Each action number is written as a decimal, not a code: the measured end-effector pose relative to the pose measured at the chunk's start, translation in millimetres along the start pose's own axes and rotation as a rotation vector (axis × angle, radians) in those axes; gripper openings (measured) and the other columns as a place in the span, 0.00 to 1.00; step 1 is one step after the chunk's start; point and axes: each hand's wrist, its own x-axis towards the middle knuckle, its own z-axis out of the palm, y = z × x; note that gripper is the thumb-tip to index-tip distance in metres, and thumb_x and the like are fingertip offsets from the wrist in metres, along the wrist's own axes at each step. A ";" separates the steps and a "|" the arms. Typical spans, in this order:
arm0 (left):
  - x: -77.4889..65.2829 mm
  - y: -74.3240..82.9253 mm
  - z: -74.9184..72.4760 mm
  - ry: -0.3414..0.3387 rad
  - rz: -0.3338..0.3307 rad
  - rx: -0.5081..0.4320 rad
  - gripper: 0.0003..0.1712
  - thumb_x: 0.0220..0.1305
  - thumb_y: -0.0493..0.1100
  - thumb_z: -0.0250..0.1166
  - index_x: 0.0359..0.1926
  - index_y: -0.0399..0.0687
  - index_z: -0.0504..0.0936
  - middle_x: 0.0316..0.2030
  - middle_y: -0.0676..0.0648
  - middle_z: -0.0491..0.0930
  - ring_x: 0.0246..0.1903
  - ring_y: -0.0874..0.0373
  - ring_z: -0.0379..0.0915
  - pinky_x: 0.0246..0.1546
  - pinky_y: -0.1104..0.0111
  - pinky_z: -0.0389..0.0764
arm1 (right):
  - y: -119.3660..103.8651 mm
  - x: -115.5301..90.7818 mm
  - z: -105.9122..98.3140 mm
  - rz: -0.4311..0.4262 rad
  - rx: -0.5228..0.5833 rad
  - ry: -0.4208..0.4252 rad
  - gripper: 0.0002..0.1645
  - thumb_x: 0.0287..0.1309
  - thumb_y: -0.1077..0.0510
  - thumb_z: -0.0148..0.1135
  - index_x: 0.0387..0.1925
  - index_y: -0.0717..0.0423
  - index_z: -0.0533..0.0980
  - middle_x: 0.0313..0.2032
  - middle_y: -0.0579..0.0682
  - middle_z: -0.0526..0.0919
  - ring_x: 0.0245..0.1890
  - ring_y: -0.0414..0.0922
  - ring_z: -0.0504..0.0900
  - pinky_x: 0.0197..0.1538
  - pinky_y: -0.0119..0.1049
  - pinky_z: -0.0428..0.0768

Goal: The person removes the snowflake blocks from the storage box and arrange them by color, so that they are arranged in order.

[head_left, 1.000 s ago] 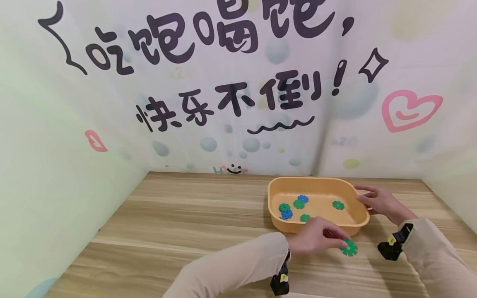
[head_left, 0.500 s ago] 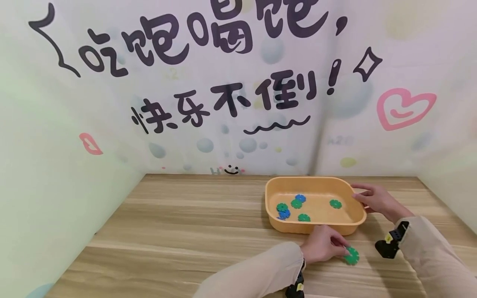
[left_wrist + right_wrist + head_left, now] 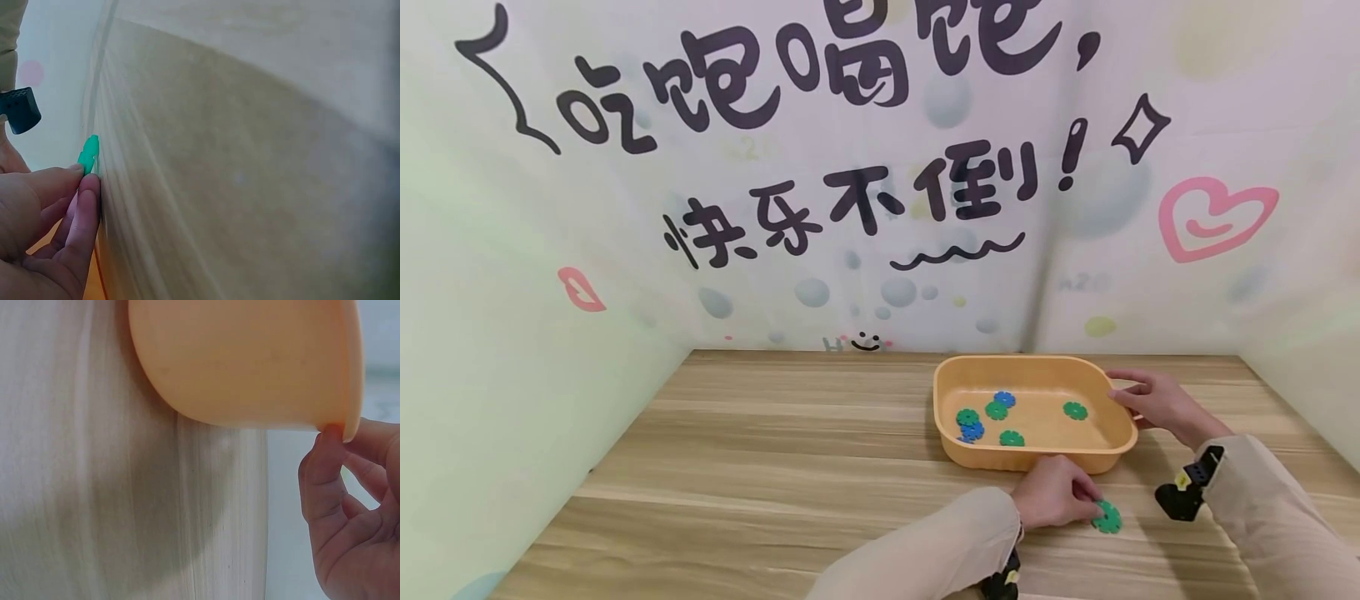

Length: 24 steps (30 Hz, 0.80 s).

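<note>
My left hand (image 3: 1054, 493) pinches a green notched snowflake disc (image 3: 1107, 517) between thumb and fingers, low over the table in front of the basin. In the left wrist view that disc (image 3: 91, 153) appears edge-on, close to the tabletop. An orange plastic basin (image 3: 1030, 458) stands on the table; my right hand (image 3: 1168, 407) grips its right rim. The right wrist view shows the thumb and fingers on either side of the basin's rim (image 3: 354, 375). Inside the basin lie several green and blue discs, among them a green disc (image 3: 1076, 411) at the right and a blue disc (image 3: 1004, 400).
The wood-grain table (image 3: 760, 433) stretches to the left of the basin. Behind it hangs a white printed backdrop (image 3: 820, 283) with black lettering, and pale walls close off both sides. Each wrist wears a small black camera (image 3: 1183, 492).
My left hand has moved right and slightly down with the green disc, uncovering another green disc in the basin. The right hand keeps its hold on the rim, and the view has shifted slightly.
</note>
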 end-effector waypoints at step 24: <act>0.8 0.9 2.8 0.044 0.054 0.115 0.06 0.51 0.44 0.67 0.31 0.49 0.85 0.18 0.62 0.76 0.17 0.80 0.62 0.20 0.88 0.63 | -1.2 -1.2 -0.9 -0.015 0.012 -0.008 0.34 0.62 0.56 0.49 0.61 0.74 0.51 0.38 0.65 0.76 0.29 0.45 0.78 0.32 0.39 0.78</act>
